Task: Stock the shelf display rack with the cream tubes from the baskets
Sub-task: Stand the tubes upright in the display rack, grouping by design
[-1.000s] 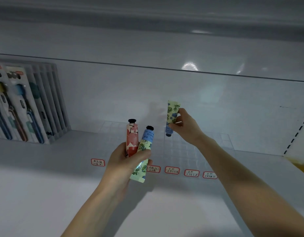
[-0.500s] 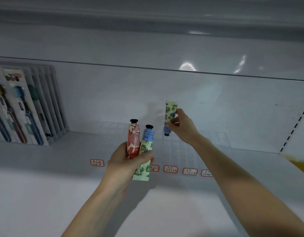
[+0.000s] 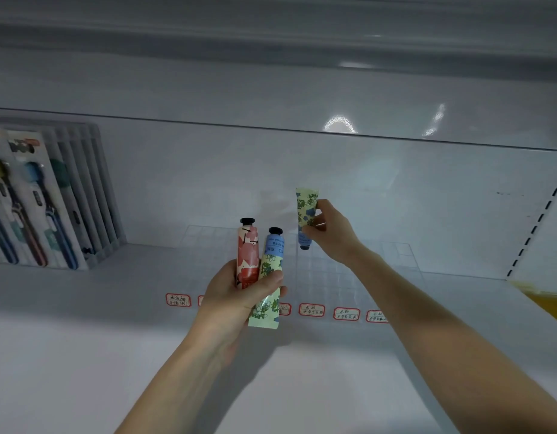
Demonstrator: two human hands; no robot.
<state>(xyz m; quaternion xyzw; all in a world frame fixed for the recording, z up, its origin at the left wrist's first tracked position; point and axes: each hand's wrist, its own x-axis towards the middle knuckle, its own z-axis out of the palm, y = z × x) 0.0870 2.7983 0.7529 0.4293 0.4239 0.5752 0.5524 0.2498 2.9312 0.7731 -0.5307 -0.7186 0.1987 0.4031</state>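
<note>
My left hand (image 3: 236, 296) grips two cream tubes with black caps up: a red floral tube (image 3: 248, 252) and a green-and-blue floral tube (image 3: 268, 280). My right hand (image 3: 332, 233) pinches a third green-and-blue floral tube (image 3: 306, 211), cap down, over the rear of a clear gridded display rack (image 3: 339, 274) on the white shelf. The tube's cap sits at about the rack's top level. Red-bordered labels (image 3: 311, 309) line the rack's front edge.
Packaged toothbrushes (image 3: 29, 202) stand in a slotted holder at the left of the white shelf (image 3: 83, 355). A shelf board runs overhead. An orange-yellow item (image 3: 549, 302) shows at the right edge, beside a slotted upright.
My right hand has lowered the third tube slightly, still cap down above the rack. My left hand keeps the same hold on its two tubes. The view shifted a little.
</note>
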